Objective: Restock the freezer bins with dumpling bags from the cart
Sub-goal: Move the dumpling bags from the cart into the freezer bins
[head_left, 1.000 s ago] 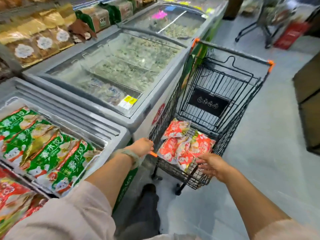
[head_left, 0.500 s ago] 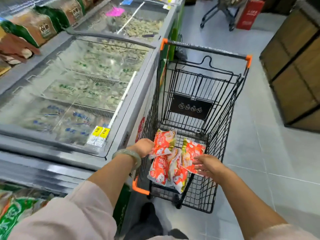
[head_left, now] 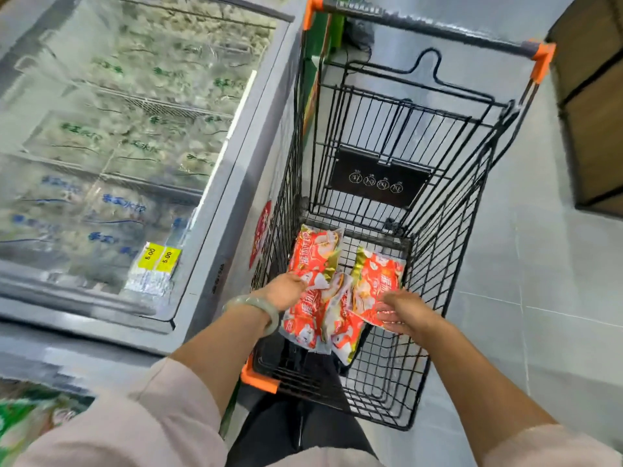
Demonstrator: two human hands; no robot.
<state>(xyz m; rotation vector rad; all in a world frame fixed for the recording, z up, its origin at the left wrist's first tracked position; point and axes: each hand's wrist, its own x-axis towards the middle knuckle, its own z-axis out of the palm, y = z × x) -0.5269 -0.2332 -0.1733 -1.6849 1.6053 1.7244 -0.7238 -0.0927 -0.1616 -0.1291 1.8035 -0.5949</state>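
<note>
Several red and white dumpling bags lie in a heap in the near end of the black wire cart. My left hand, with a pale green bangle on the wrist, reaches over the cart's left wall and curls its fingers on the left edge of the far-left bag. My right hand holds the near edge of the right-hand bag, thumb on top. The closed glass-topped freezer stands directly left of the cart, with pale dumpling packs under the lid.
Yellow price tags stick to the freezer glass near its front corner. Green bags show in another bin at the bottom left. Brown wooden boxes stand at the right across the grey tiled floor.
My view has swung right and down onto the cart. Both hands have moved deeper into the basket and closed on the bags; the left has left the cart's corner.
</note>
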